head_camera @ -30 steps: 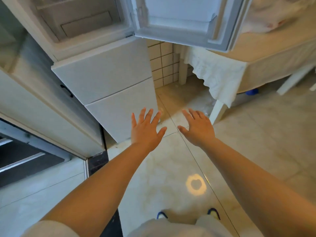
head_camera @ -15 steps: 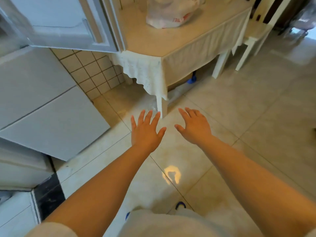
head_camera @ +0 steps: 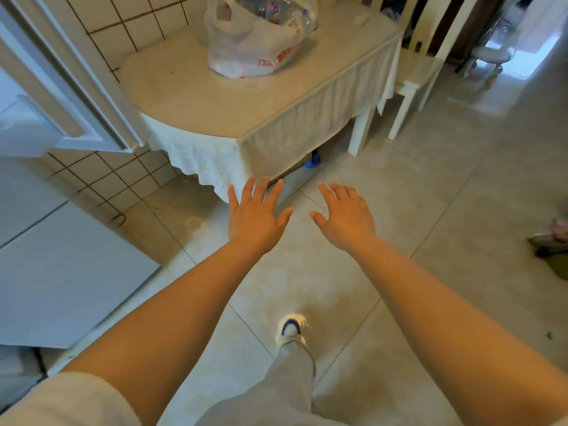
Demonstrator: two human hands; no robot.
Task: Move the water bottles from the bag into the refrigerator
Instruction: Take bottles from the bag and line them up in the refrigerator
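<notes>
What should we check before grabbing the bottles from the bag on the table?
1. Left hand free, fingers spread: ok.
2. Right hand free, holding nothing: ok.
3. Bag sitting on the table: ok.
4. Bottles showing through the plastic: ok; how many, cannot tell.
5. Hands close enough to reach the bag: not ok, they hang over the floor, short of it.
6. Refrigerator door open: ok.

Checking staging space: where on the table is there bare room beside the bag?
Bare cloth lies between the bag and the table's near edge, and left toward the tiled wall. The far end, at the bag, is crowded.
</notes>
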